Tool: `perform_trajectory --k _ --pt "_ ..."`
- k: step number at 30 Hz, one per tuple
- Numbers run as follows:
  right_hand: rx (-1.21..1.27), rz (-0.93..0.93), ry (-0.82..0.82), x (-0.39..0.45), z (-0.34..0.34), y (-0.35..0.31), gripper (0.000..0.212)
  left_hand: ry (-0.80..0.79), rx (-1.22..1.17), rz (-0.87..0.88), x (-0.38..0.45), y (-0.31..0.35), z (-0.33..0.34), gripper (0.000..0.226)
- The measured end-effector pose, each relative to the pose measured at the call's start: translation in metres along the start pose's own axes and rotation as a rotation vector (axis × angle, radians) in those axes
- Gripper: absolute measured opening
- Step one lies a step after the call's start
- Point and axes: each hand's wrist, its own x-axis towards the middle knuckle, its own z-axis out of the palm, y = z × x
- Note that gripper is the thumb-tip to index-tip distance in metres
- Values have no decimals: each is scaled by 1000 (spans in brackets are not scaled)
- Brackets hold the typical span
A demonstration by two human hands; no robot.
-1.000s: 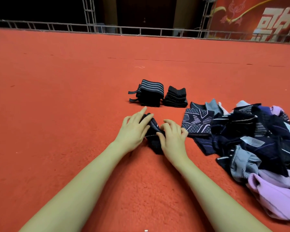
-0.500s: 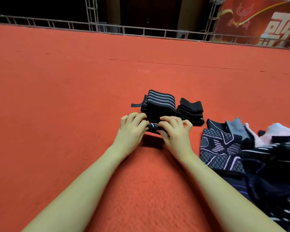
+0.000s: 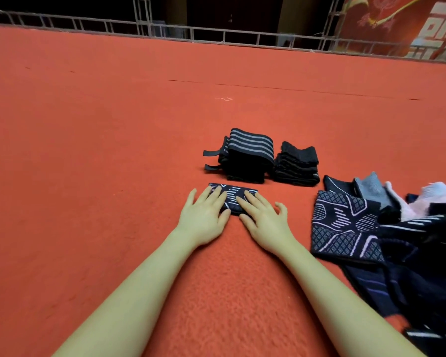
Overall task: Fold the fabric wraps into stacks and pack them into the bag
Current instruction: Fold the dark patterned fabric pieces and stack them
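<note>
A folded dark navy wrap with white line pattern (image 3: 233, 195) lies flat on the red carpet. My left hand (image 3: 205, 215) presses on its left part with straight fingers. My right hand (image 3: 263, 217) presses on its right part the same way. Just beyond it stand two stacks: a black stack with grey stripes and loose straps (image 3: 247, 155) and a plain black stack (image 3: 298, 162) to its right. A loose pile of unfolded wraps (image 3: 386, 235), navy, grey and pink, lies at the right. No bag is in view.
Red carpet (image 3: 113, 150) stretches all around to the left and far side. A metal truss railing (image 3: 216, 34) runs along the back edge, with a red banner (image 3: 410, 24) at the back right.
Both hands gripped the wrap while folding it; now it lies flat just in front of the striped stack and both hands have flattened out on top of it.
</note>
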Motion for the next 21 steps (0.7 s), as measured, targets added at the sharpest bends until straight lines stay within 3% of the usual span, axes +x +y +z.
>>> perform_trajectory --k 3,9,16,21 --pt "42 36 25 -21 -2 -2 48 15 46 -14 -12 11 -6 55" --pt "190 121 310 -76 -17 12 46 57 -12 129 -42 71 -16 54" --pt "-142 163 459 -128 -55 57 24 -43 -142 200 -55 145 -7 51" --pt "-285 196 437 -157 -54 79 36 -49 -207 203 -62 179 4 46"
